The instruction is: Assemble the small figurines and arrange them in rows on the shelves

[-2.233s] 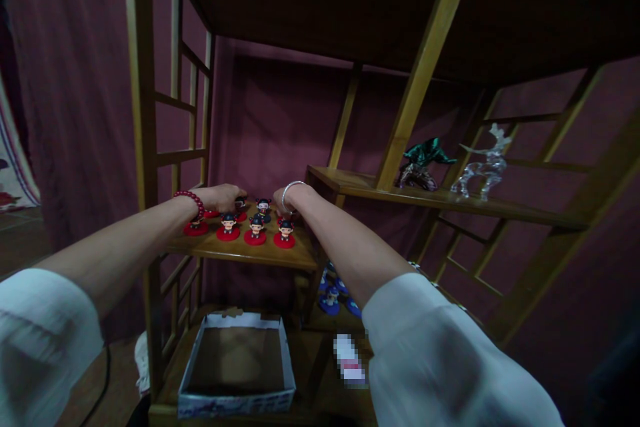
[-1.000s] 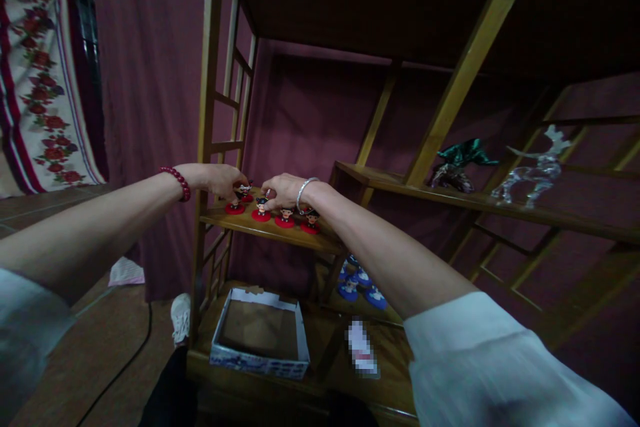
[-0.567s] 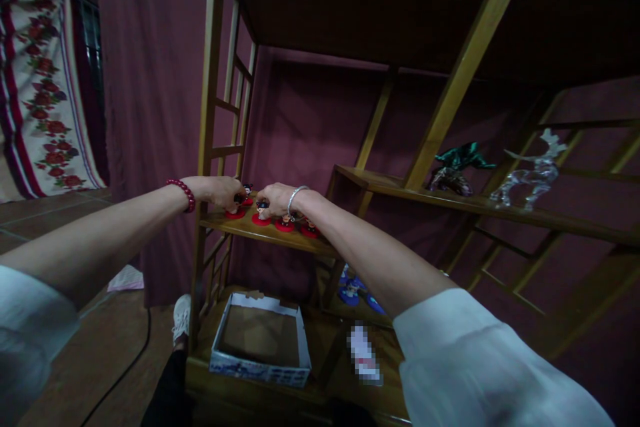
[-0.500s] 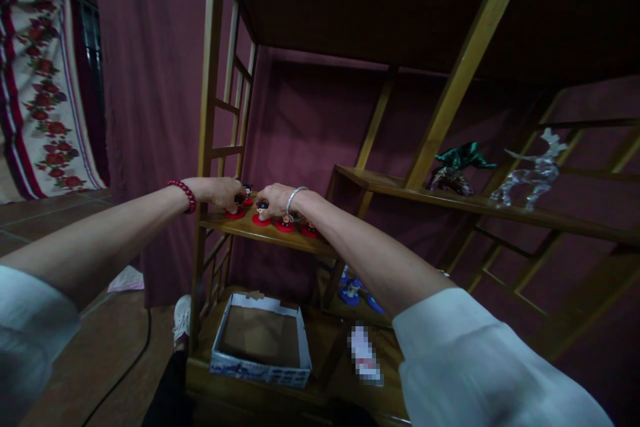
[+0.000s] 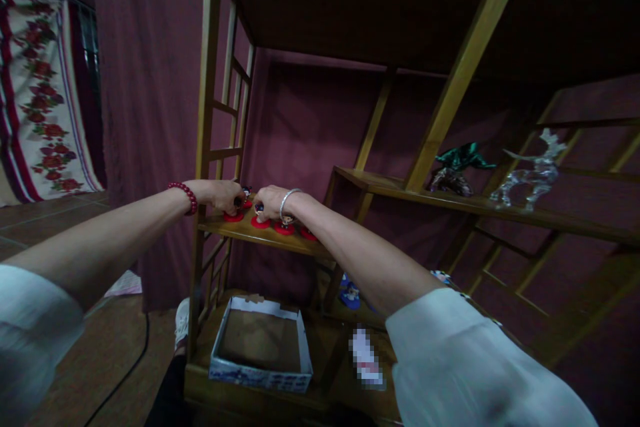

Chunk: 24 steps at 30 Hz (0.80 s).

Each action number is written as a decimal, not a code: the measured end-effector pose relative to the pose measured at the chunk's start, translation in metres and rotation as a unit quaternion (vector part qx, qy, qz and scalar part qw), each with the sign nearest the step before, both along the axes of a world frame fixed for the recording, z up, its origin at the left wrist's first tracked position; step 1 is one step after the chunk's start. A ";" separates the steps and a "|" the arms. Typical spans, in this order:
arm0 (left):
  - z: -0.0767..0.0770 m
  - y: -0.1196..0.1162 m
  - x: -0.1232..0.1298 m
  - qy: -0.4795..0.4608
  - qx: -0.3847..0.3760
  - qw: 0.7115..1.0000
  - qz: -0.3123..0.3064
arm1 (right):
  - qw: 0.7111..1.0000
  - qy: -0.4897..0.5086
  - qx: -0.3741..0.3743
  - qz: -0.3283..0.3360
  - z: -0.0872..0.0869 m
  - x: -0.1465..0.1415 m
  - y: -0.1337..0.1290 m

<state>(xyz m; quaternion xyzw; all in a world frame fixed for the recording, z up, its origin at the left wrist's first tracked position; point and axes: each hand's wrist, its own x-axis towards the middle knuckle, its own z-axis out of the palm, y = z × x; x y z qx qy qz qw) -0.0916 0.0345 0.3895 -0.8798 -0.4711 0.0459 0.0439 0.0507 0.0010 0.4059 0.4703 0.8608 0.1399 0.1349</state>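
Note:
On a wooden shelf (image 5: 295,243) stand several small figurines with round red bases, in a row. My left hand (image 5: 223,197), with a red bead bracelet at the wrist, closes its fingers on the dark-headed figurine (image 5: 233,217) at the left end. Beside it, my right hand (image 5: 273,201), wearing a silver bracelet, pinches another figurine (image 5: 260,221) by its upper part. Both bases appear to rest on the board. Right of that, a third figurine (image 5: 284,229) shows partly under my right wrist. My right forearm covers part of the row, and another figurine (image 5: 247,200) stands behind my left fingers.
An open shallow cardboard box (image 5: 260,343) sits on the lower board beside a blurred white item (image 5: 367,357). Blue-based figurines (image 5: 349,293) stand under my right forearm. A clear deer ornament (image 5: 533,173) and a green ornament (image 5: 463,163) occupy the right shelf. A cable (image 5: 125,373) crosses the floor.
Both hands stay on the same figurines, with only slight finger shifts. My right forearm has dropped a little to the left, and the view has moved slightly.

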 end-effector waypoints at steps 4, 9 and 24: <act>0.000 0.000 0.000 0.007 -0.007 1.000 0.003 | 1.000 0.002 -0.002 0.006 -0.001 0.001 0.003; 0.001 -0.001 0.001 0.004 -0.010 1.000 -0.001 | 1.000 0.008 -0.012 0.017 -0.001 0.002 0.011; 0.007 -0.008 0.001 -0.001 -0.030 1.000 -0.003 | 0.999 0.021 -0.035 0.011 0.007 0.008 0.005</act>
